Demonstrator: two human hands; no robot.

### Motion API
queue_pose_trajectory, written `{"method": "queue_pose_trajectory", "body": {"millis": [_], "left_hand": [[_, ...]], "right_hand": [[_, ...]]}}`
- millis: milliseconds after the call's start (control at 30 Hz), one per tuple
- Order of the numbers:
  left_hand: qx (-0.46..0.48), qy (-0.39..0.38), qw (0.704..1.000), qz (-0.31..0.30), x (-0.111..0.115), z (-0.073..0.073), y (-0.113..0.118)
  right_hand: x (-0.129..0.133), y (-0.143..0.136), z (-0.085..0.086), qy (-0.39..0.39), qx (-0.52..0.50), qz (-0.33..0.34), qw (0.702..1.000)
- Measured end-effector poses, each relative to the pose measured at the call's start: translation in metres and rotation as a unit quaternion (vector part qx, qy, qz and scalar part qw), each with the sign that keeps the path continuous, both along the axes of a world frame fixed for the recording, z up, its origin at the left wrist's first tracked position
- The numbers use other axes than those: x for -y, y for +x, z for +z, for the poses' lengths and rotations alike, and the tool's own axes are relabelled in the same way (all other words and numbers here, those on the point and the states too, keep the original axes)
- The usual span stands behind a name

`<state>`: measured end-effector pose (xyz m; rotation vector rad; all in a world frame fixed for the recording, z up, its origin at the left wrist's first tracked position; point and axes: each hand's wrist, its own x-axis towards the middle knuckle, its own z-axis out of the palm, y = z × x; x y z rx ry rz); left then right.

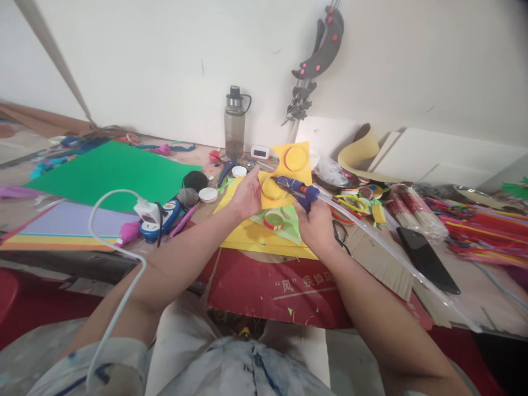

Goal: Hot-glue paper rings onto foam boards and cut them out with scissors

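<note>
My left hand [247, 195] holds up a yellow foam sheet [304, 177] by its left edge, above the table. Two yellow rings sit on this sheet, an upper ring [296, 159] and a lower ring [273, 188]. In my right hand [317, 223] is a blue glue gun [300, 190], its nozzle at the lower ring. A clear glue stick [371, 231] runs from the back of the gun to the lower right. Below the held sheet, a green sheet [292, 226] with a red-rimmed ring [273, 220] lies on more yellow sheets [247, 239].
A water bottle [235, 126] stands against the wall. At the left lie a green sheet [119, 173] and a blue power strip [163, 220] with a white cable [124, 297]. A black phone [428, 258], cardboard [377, 256] and bundled pipe cleaners [487, 231] are at the right.
</note>
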<state>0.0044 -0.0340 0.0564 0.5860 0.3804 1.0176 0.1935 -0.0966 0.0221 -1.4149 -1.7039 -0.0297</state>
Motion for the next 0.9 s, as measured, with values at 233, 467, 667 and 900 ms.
{"method": "queue_pose_trajectory", "body": {"millis": [233, 467, 667, 900], "left_hand": [[-0.077, -0.042, 0.995, 0.047, -0.010, -0.005, 0.003], [-0.041, -0.010, 0.996, 0.082, 0.000, -0.002, 0.008], [-0.048, -0.017, 0.997, 0.056, 0.004, -0.001, 0.009], [-0.021, 0.004, 0.997, 0.073, -0.004, -0.006, 0.007]], "right_hand": [[0.000, 0.000, -0.004, -0.008, 0.035, -0.017, 0.999], [-0.005, 0.004, -0.002, -0.022, -0.002, -0.054, 0.998], [-0.002, 0.003, -0.003, -0.015, 0.000, -0.008, 1.000], [0.002, -0.002, -0.003, -0.030, 0.023, -0.003, 0.999]]}}
